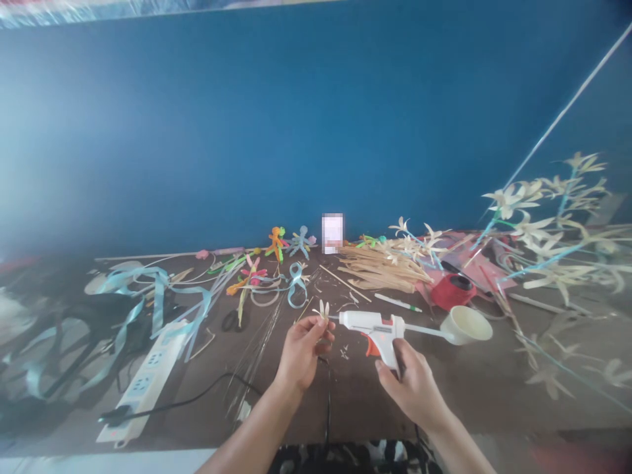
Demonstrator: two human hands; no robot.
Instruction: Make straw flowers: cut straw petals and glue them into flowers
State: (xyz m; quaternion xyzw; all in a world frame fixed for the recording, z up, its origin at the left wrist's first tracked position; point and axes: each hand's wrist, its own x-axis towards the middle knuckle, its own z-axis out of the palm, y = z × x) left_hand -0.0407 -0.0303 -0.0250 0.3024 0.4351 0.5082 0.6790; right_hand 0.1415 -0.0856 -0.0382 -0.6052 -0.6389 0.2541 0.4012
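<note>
My left hand [307, 347] pinches a small cream flower [322, 309] with thin pointed petals, held up over the middle of the table. In my right hand [413, 382] is a white hot glue gun [371, 325] with an orange trigger, gripped by its handle. Its nozzle points left and is right beside the flower's base; whether they touch I cannot tell. A translucent glue stick [424, 330] sticks out of the gun's back end. Small pale scraps [344, 352] lie on the table below the nozzle.
A white power strip [143, 382] with a black plug and cord is at left, near pale blue ribbon [158, 296]. Dried strips [385, 268], a red tape roll [451, 291] and a cream cup [467, 325] stand behind and right. Flower stems [538, 260] spread across the right side.
</note>
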